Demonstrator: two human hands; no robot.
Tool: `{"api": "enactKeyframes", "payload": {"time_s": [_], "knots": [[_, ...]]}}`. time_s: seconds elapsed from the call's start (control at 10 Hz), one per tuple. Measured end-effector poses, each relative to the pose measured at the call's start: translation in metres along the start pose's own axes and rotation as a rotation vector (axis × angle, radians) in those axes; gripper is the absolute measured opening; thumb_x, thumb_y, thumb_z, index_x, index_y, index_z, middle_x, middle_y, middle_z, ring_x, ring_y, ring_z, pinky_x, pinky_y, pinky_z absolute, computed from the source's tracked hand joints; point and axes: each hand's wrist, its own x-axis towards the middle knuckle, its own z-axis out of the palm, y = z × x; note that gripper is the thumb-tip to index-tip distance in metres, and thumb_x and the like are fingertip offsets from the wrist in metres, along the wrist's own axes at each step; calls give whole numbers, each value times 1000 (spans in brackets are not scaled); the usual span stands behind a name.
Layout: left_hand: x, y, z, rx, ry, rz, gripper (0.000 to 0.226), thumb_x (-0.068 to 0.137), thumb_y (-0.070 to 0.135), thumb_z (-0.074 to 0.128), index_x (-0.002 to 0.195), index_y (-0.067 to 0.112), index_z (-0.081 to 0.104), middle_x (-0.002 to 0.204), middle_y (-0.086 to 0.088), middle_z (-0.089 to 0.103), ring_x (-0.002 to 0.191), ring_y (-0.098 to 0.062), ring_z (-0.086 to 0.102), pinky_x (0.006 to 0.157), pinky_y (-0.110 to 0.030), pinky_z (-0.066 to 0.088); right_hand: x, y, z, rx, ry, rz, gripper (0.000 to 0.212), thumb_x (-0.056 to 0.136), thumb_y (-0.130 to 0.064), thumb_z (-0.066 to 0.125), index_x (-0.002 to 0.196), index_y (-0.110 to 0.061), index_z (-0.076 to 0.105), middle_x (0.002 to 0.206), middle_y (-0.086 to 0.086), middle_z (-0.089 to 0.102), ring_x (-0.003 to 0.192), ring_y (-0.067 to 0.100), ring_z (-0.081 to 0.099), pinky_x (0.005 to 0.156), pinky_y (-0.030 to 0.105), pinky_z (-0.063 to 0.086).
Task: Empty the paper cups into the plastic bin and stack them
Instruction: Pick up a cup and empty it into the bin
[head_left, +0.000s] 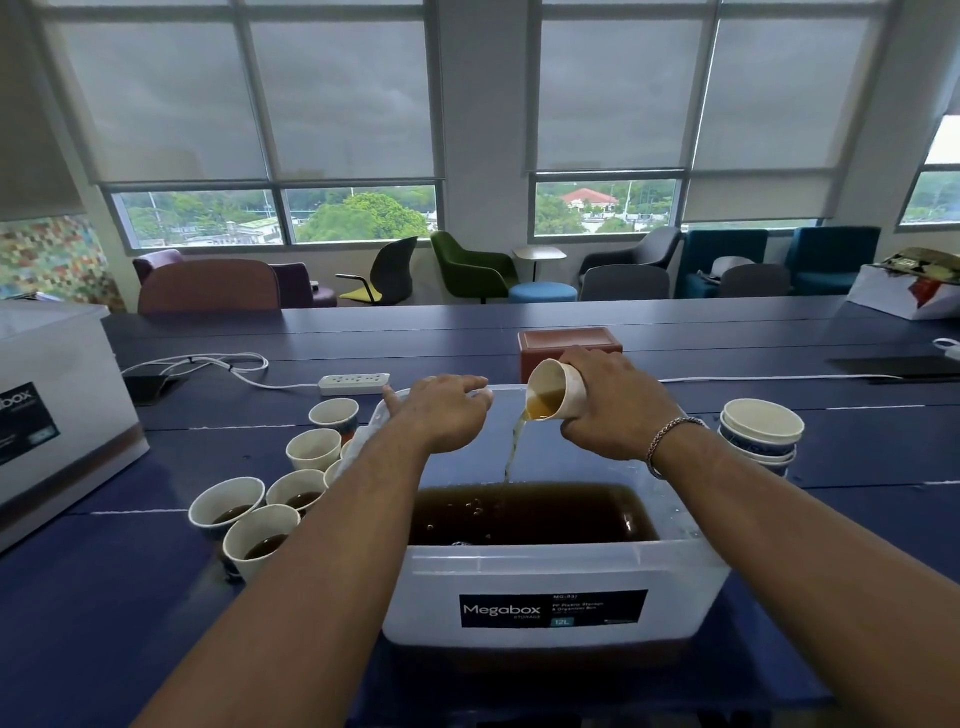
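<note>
On our dark blue table sits the white plastic bin, partly full of brown liquid; its label reads "Megabox Storage" and "12L". Our left hand lies palm-down on the bin's far rim, fingers loose, grasping nothing. Our right hand wraps a tipped paper cup above the bin, pouring. Stacked cups stand right of the bin, filled cups left.

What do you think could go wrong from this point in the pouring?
1. The right hand pours its cup from well above the bin, so the stream may splash out.
2. The left forearm passes close beside the full cups and could knock one over.
3. A spill might reach the power strip nearby.
</note>
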Motion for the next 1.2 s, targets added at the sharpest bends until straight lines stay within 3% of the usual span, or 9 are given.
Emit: {"api": "enactKeyframes", "payload": {"time_s": [0.7, 1.2], "knots": [[-3, 1, -2, 7, -7, 7, 45, 105, 47, 32, 147, 36, 40, 159, 2, 31, 149, -26, 20, 116, -66, 1, -1, -7, -4, -176, 99, 6, 77, 74, -39, 78, 138, -27, 36, 137, 0, 46, 123, 23, 44, 100, 42, 44], [-4, 2, -3, 28, -22, 5, 45, 104, 48, 31, 147, 37, 39, 160, 4, 28, 149, -25, 18, 116, -65, -1, 1, -12, -8, -301, 248, -70, 76, 66, -31, 83, 132, -20, 47, 138, 10, 46, 128, 31, 41, 98, 47, 41]]}}
